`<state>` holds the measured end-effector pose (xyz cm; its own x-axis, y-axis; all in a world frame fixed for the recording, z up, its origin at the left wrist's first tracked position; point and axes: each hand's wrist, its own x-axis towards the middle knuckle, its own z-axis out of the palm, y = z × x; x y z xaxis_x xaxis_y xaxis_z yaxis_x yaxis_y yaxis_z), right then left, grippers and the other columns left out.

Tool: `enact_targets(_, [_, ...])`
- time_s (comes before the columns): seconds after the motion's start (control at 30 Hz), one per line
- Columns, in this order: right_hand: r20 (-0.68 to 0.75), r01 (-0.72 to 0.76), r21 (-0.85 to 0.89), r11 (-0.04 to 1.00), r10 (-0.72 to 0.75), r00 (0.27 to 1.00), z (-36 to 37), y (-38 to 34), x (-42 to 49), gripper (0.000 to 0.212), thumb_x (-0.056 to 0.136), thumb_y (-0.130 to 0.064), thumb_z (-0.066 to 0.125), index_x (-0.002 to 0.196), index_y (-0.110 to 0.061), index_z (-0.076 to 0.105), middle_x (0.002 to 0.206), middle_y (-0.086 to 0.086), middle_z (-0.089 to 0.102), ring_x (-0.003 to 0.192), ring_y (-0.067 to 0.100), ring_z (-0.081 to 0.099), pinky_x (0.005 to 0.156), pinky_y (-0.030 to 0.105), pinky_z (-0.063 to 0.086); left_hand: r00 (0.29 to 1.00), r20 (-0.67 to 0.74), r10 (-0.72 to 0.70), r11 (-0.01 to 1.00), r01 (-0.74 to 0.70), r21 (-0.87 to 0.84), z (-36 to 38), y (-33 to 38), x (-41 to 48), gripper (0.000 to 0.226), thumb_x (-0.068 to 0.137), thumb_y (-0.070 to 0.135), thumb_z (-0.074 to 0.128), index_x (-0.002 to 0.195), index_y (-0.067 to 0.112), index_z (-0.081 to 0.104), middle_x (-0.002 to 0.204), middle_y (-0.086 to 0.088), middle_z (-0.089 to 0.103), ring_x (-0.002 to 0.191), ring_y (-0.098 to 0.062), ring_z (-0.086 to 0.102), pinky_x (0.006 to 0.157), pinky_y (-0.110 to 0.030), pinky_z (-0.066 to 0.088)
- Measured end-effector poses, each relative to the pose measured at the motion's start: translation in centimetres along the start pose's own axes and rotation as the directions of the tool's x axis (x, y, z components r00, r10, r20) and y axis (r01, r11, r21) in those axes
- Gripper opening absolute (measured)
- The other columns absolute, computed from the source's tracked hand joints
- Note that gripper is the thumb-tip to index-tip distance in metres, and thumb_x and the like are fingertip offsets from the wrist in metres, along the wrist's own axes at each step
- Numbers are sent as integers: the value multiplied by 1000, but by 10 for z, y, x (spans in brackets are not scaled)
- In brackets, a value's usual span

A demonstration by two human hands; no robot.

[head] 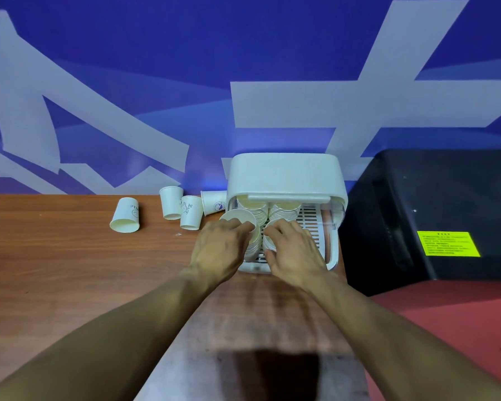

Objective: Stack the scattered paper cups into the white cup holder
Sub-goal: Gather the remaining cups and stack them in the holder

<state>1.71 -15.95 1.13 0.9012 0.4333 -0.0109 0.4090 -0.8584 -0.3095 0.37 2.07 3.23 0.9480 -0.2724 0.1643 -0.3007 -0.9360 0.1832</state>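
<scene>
- We are reaching both bare forearms forward over the brown wooden surface (70, 270) to the white cup holder (284, 175), which is standing at the far edge against the blue wall (243, 53), its white hood raised at the back.
- Our left hand (223, 247) is grasping the left stack (237, 222) of paper cups at the front of the holder, fingers curled round its rim and side. The stack's mouth is facing up and a little toward us, with its long axis steep and leaning.
- Our right hand (295, 250) is grasping the right stack (268, 244), fingers arched over its top and thumb on the near side. The hand is covering most of it, so we cannot tell exactly where its mouth is pointing.
- Two rear stacks (285, 209) are sitting under the hood, mouths upward and long axes roughly upright.
- The slotted tray floor (310, 227) is showing bare to the right of the stacks.
- Four loose cups are lying left of the holder:
- the far-left cup (125, 215) is pointing its wide mouth toward us and its base toward the wall;
- the plain cup (171, 202) and the "Hi" cup (190, 212) are sitting just beside each other, long axes running near to far; we cannot tell whether they are standing or lying;
- the logo cup (213, 202) is lying on its side, touching the holder's left wall, its long axis running across.
- A black box (431, 198) with a yellow label (447, 243) is standing right of the holder, above red floor (446, 328).
</scene>
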Motion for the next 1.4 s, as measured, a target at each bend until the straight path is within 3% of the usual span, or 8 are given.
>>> enact_targets(0.1, [-3,-4,3,1000,4,1000,1,0,1,35,82,-30,60,115,-19,59,113,-1,55,102,26,49,84,42,46,997,76,1,999,-5,43,5,0,2,14,84,16,64,78,22,53,63,0,49,57,-30,48,53,-30,24])
enact_targets(0.33, [-14,-5,6,1000,5,1000,4,0,3,36,81,-30,62,115,-19,59,115,-1,55,102,26,50,84,41,45,986,167,-12,997,0,72,8,4,6,11,82,14,58,77,22,52,70,0,53,62,-30,52,50,-30,17])
enact_targets(0.6, [-46,-16,-8,1000,15,999,9,0,2,36,79,-29,65,113,-20,61,113,0,56,99,27,52,82,40,45,976,203,-76,996,66,54,18,3,-3,13,85,14,51,92,20,60,84,-2,58,79,-32,57,54,-31,25])
enact_targets(0.77, [-34,-26,0,1000,26,999,9,-4,4,38,80,-30,63,117,-21,59,114,-2,55,101,25,50,84,41,45,961,276,-13,994,-17,107,15,7,-6,28,89,10,44,112,19,57,103,-3,58,94,-27,54,66,-30,27])
enact_targets(0.93, [-74,-24,17,1000,25,997,8,-5,2,34,78,-25,64,111,-19,60,109,0,56,96,26,51,81,42,46,948,312,65,985,-111,130,16,5,-5,34,96,13,35,127,18,48,115,-4,56,108,-27,47,95,-31,32])
enact_targets(1.03, [-181,-8,25,1000,12,983,7,-8,-2,30,74,-17,70,103,-13,64,98,2,60,87,27,54,73,41,52,956,266,121,979,-160,130,15,6,-6,35,94,18,30,120,17,54,110,-5,57,105,-30,47,100,-36,29])
enact_targets(1.13, [-263,9,58,998,6,965,2,-19,-4,26,73,-12,70,98,-11,64,92,3,60,83,27,54,70,38,51,980,137,144,986,-154,61,18,4,-9,26,93,25,43,112,19,59,97,-3,58,92,-30,51,91,-37,35])
enact_targets(1.4, [-296,126,66,990,-101,950,-2,-82,19,27,76,-15,63,102,-14,63,97,1,60,91,24,53,80,34,47,998,-13,-65,997,64,-50,-1,-44,-40,34,90,31,53,124,25,57,112,3,56,99,-23,52,87,-34,38])
